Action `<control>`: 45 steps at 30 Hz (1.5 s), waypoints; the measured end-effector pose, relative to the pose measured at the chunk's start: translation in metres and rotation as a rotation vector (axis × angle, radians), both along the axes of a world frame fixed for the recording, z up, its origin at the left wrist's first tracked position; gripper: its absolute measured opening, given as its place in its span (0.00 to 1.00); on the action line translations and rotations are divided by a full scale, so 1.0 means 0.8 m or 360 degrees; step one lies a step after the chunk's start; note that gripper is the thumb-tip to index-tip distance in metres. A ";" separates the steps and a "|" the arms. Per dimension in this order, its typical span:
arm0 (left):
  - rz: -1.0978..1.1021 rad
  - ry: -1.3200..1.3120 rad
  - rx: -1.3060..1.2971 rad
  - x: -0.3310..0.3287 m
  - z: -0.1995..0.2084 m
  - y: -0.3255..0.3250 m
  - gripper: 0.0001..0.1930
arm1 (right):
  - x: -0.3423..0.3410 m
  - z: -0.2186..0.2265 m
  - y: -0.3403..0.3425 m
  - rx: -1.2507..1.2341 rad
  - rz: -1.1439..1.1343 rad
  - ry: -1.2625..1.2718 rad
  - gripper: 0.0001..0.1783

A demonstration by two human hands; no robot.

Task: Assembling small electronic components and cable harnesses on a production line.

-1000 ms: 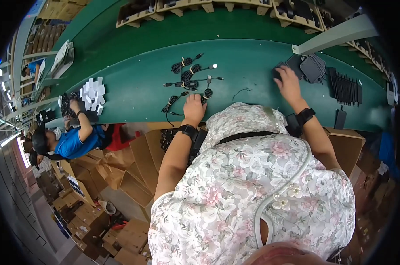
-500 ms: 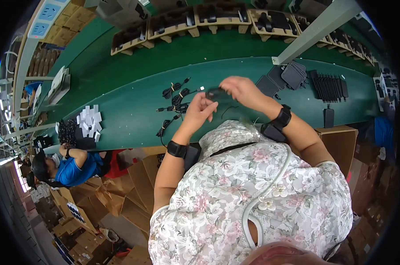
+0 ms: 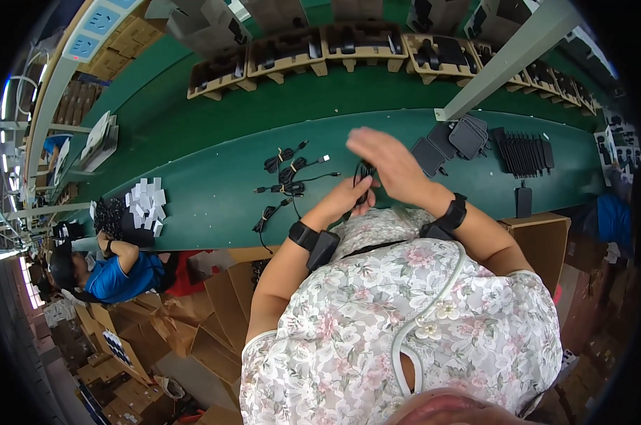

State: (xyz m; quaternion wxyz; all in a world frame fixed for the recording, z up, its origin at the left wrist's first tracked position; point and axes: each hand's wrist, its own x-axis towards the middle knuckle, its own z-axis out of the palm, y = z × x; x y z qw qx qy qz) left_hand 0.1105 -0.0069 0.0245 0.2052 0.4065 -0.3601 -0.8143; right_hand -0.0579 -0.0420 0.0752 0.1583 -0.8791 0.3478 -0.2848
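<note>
My left hand (image 3: 345, 200) pinches a black cable bundle (image 3: 363, 174) between thumb and fingers, close to my body over the green bench. Just right of and above it is my right hand (image 3: 395, 166), its fingers stretched out to the upper left and a little blurred. The right palm and thumb side are hidden, so any contact with the bundle is unclear. Left of my hands, several tied black cables (image 3: 291, 171) lie on the bench. To the right are flat black cases (image 3: 467, 138) and a row of black adapter-like pieces (image 3: 522, 152), with a single black piece (image 3: 524, 201) nearer the edge.
Brown trays (image 3: 285, 65) of black parts line the back ledge. A slanted grey post (image 3: 508, 64) meets the bench at right. White pieces (image 3: 147, 204) and a black pile lie far left, near a co-worker in a blue shirt (image 3: 126, 275). Cardboard boxes (image 3: 540, 237) stand below.
Both hands have come nearer my body, the left one also shifting right. The black bundle now shows at the left fingers, and the right hand's fingers have straightened.
</note>
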 end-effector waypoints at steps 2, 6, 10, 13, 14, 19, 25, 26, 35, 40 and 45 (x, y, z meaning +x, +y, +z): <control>-0.0260 -0.0060 -0.0035 0.007 0.006 -0.004 0.20 | -0.015 -0.024 0.017 0.0140 0.0201 0.0226 0.35; -0.0393 -0.0137 0.0017 0.000 0.021 -0.005 0.16 | -0.029 -0.035 0.029 0.0512 0.0437 0.0620 0.33; 0.0040 -0.0167 -0.0088 0.012 0.007 -0.010 0.14 | -0.042 -0.021 0.010 0.0849 0.0306 0.0430 0.24; 0.0419 -0.0478 -0.0462 0.048 -0.059 -0.013 0.13 | -0.058 -0.028 -0.027 0.0534 -0.0072 0.0112 0.18; 0.0505 -0.0648 -0.0599 0.063 -0.084 -0.008 0.12 | -0.063 -0.024 -0.045 0.0551 -0.0307 0.0041 0.17; 0.0656 -0.0777 -0.0255 0.104 -0.148 0.035 0.12 | -0.145 -0.076 -0.195 0.0612 -0.1063 -0.0758 0.18; 0.0834 -0.0932 -0.0116 0.115 -0.175 0.085 0.14 | -0.197 -0.083 -0.295 0.0741 -0.1447 -0.0521 0.18; 0.0856 -0.0927 -0.0151 0.113 -0.171 0.084 0.15 | -0.215 -0.096 -0.309 0.0577 -0.1505 -0.0163 0.20; 0.0973 -0.0860 -0.0026 0.087 -0.151 0.097 0.16 | -0.232 -0.057 -0.333 0.0398 -0.1698 0.0920 0.19; 0.1041 -0.0849 0.0018 0.079 -0.144 0.099 0.15 | -0.229 -0.078 -0.342 -0.0643 -0.1535 0.1123 0.12; 0.1074 -0.0918 0.0025 0.074 -0.123 0.089 0.15 | -0.224 -0.076 -0.345 -0.0306 -0.1829 -0.0109 0.09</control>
